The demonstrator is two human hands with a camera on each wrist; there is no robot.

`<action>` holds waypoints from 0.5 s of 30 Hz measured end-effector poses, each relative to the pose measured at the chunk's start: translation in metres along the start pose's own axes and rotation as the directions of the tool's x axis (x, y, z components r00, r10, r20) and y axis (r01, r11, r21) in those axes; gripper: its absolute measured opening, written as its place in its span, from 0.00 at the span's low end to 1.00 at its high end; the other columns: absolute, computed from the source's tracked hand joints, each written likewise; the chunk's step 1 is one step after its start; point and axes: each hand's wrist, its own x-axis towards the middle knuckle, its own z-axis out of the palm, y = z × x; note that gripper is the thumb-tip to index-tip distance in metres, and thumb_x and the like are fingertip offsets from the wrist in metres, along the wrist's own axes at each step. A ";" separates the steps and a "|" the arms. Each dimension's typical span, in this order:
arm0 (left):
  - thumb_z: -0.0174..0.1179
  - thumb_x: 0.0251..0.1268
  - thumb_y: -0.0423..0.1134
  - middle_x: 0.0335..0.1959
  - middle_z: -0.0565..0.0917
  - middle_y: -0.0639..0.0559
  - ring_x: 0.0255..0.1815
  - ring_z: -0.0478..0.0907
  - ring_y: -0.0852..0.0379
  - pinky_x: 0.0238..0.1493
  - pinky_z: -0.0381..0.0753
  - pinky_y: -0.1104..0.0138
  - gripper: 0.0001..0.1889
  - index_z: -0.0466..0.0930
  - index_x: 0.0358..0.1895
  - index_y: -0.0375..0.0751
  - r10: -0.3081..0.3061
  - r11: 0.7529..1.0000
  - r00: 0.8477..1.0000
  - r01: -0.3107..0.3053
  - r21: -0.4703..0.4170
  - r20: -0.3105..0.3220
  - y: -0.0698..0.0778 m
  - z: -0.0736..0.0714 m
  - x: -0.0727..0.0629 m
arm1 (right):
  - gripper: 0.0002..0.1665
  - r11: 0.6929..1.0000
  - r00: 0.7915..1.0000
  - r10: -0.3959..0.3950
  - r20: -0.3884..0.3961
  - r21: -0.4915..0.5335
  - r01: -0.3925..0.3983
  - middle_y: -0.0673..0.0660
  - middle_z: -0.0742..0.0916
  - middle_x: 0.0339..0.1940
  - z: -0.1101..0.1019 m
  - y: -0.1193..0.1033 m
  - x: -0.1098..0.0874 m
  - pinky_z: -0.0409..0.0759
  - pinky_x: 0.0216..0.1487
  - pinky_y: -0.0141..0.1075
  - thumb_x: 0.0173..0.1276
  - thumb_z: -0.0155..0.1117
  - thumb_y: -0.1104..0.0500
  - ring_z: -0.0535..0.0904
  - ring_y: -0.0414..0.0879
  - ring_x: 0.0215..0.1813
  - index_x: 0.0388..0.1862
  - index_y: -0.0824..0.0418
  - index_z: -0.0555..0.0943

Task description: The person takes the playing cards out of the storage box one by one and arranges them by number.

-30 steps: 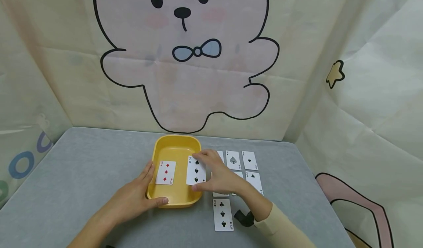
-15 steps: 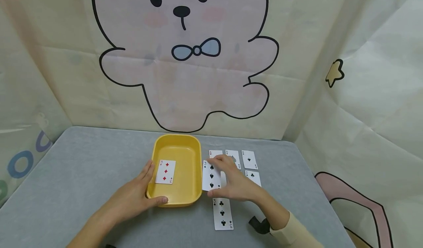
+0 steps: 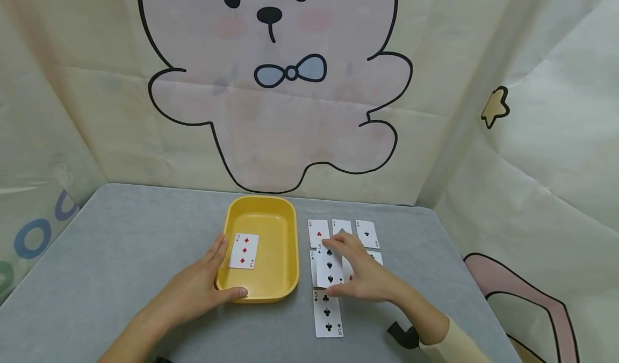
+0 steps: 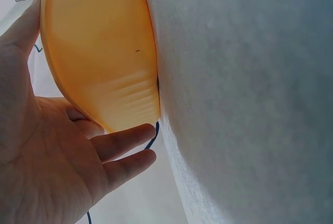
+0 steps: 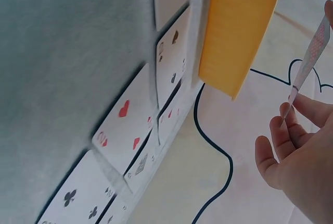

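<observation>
My right hand (image 3: 362,274) pinches the three of spades (image 3: 329,266) by its top and bottom edges, fingers above and thumb below. The card overlaps the two of spades (image 3: 313,269) in the head view; from the right wrist it shows almost edge-on. At the left side of a yellow tray (image 3: 276,277), my left hand (image 3: 195,288) holds the wall, its thumb over the near corner of the rim. Inside the tray lies the three of diamonds (image 3: 244,251). Below the held card, the three of clubs (image 3: 328,313) lies face up on the table.
The ace of hearts (image 3: 317,230), ace of spades (image 3: 340,225) and ace of clubs (image 3: 367,234) form the far row. The two of hearts (image 5: 124,117) and two of clubs (image 5: 70,198) lie nearer. A grey cloth (image 3: 121,245) covers the table, with a printed curtain (image 3: 290,137) behind.
My right hand has carried the three of spades rightward out of the tray and over the card rows. The left hand and the tray stay in place.
</observation>
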 end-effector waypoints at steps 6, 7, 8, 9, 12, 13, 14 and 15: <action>0.63 0.56 0.79 0.87 0.47 0.41 0.74 0.69 0.31 0.65 0.73 0.38 0.66 0.46 0.85 0.36 -0.002 1.000 1.000 0.002 0.005 -0.001 0.000 0.001 0.001 | 0.54 1.000 1.000 0.006 -0.004 -0.025 -0.006 0.51 0.71 0.71 0.000 0.010 -0.011 0.72 0.69 0.59 0.54 0.86 0.44 0.63 0.51 0.74 0.78 0.53 0.71; 0.63 0.56 0.79 0.87 0.47 0.41 0.74 0.68 0.31 0.65 0.73 0.38 0.67 0.46 0.85 0.36 -0.002 1.000 1.000 0.002 0.005 0.000 0.000 0.001 0.001 | 0.54 1.000 1.000 0.001 -0.007 -0.029 -0.001 0.51 0.71 0.71 0.000 0.011 -0.013 0.73 0.69 0.59 0.53 0.86 0.45 0.64 0.51 0.73 0.77 0.52 0.72; 0.64 0.56 0.79 0.87 0.46 0.41 0.75 0.68 0.31 0.65 0.73 0.38 0.67 0.46 0.85 0.36 -0.004 1.000 1.000 0.004 0.004 0.001 -0.001 0.001 0.002 | 0.54 0.999 1.000 -0.005 -0.010 -0.039 0.004 0.50 0.72 0.70 0.000 0.013 -0.014 0.73 0.68 0.59 0.53 0.87 0.45 0.64 0.51 0.73 0.77 0.51 0.72; 0.64 0.56 0.78 0.87 0.46 0.42 0.75 0.68 0.31 0.65 0.73 0.38 0.66 0.46 0.85 0.36 -0.004 1.000 1.000 0.004 0.003 0.000 -0.001 0.001 0.001 | 0.54 0.999 1.000 -0.006 -0.012 -0.040 0.006 0.49 0.72 0.70 0.000 0.014 -0.016 0.73 0.68 0.58 0.52 0.87 0.45 0.64 0.50 0.72 0.77 0.51 0.72; 0.65 0.56 0.78 0.87 0.46 0.42 0.75 0.68 0.31 0.65 0.73 0.38 0.66 0.46 0.86 0.37 -0.002 1.000 1.000 0.002 -0.001 -0.001 -0.001 0.001 0.001 | 0.55 0.999 1.000 -0.009 -0.014 -0.034 0.008 0.48 0.72 0.69 0.001 0.019 -0.021 0.73 0.67 0.57 0.51 0.88 0.47 0.65 0.48 0.71 0.76 0.51 0.72; 0.65 0.56 0.78 0.87 0.47 0.42 0.75 0.68 0.31 0.65 0.73 0.38 0.66 0.46 0.86 0.37 -0.001 1.000 1.000 0.001 -0.002 -0.002 0.000 0.001 0.001 | 0.55 0.999 1.000 -0.015 -0.016 -0.034 0.014 0.48 0.72 0.69 0.001 0.020 -0.023 0.73 0.66 0.57 0.51 0.88 0.47 0.65 0.48 0.71 0.76 0.52 0.72; 0.65 0.56 0.77 0.87 0.47 0.42 0.75 0.68 0.31 0.65 0.73 0.38 0.66 0.46 0.86 0.37 0.000 1.000 1.000 0.000 -0.003 -0.004 0.000 0.001 0.001 | 0.55 1.000 1.000 -0.010 -0.014 -0.028 0.009 0.48 0.72 0.70 0.001 0.022 -0.025 0.74 0.67 0.56 0.50 0.88 0.47 0.65 0.48 0.71 0.76 0.52 0.72; 0.64 0.57 0.78 0.87 0.47 0.42 0.75 0.68 0.31 0.65 0.73 0.38 0.66 0.45 0.86 0.37 0.002 1.000 1.000 -0.002 -0.003 -0.006 0.000 0.000 0.000 | 0.55 1.000 1.000 -0.007 -0.012 -0.019 0.006 0.48 0.72 0.70 0.001 0.024 -0.027 0.74 0.67 0.54 0.50 0.88 0.48 0.66 0.47 0.71 0.76 0.53 0.72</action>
